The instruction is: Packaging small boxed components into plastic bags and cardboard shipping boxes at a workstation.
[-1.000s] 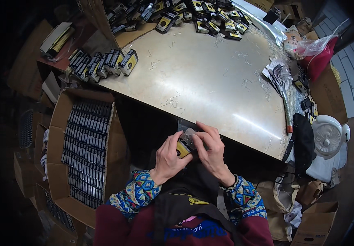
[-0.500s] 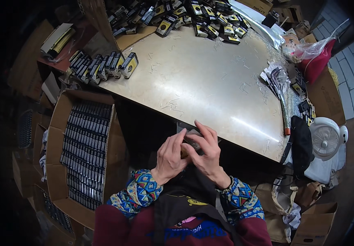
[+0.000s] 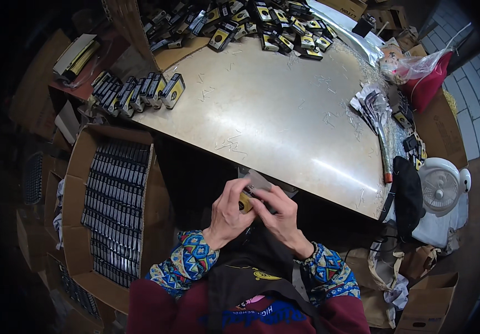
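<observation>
My left hand is closed round a small black and yellow box, in front of my chest and just below the table's near edge. From the other side my right hand has its fingers bent against the same box. A translucent, greyish piece of film stands up between the fingertips of both hands at the top of the box. Most of the box is hidden behind my fingers. Patterned sleeve covers reach to both wrists.
A metal-topped table carries thin clear strips. Similar boxes lie heaped at its far side, and a row stands at the left. A carton packed with boxes sits to my left. At the right are a white fan and a black cloth.
My right fingers, raised and spread before, have come down and bent in against the box. The film now stands up above the fingertips, and more of the box's yellow face shows.
</observation>
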A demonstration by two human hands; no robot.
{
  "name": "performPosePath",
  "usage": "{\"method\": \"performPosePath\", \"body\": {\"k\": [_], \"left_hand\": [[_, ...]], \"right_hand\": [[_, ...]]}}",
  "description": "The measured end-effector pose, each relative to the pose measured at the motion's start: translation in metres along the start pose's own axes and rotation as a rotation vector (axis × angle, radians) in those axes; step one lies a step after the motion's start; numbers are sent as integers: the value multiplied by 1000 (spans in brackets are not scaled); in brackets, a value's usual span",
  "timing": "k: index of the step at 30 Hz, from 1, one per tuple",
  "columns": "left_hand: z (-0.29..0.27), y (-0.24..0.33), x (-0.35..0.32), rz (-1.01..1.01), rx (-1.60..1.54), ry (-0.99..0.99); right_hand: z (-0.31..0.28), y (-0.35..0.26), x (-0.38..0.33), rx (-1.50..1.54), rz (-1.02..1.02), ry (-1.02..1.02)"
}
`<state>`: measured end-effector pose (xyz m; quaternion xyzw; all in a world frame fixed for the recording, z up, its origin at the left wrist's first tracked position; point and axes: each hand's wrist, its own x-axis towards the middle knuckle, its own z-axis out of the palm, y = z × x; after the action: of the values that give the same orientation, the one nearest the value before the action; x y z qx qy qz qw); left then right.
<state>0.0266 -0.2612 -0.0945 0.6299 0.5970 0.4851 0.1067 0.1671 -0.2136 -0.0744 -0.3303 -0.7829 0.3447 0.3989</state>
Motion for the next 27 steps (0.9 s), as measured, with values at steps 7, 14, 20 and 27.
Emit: {"method": "performPosePath", "body": {"k": [7, 14, 20, 27], "left_hand": [[-2, 17, 1, -334, -29, -57], [6, 9, -3, -231, 55, -90], [0, 5, 4, -240, 11, -118], [0, 14, 5, -261, -70, -110]], "right_hand": [[2, -7, -1, 493, 402, 9], [11, -7, 4, 342, 424, 146], [16, -14, 5, 177, 297, 173], [16, -6, -2, -134, -282, 219]]}}
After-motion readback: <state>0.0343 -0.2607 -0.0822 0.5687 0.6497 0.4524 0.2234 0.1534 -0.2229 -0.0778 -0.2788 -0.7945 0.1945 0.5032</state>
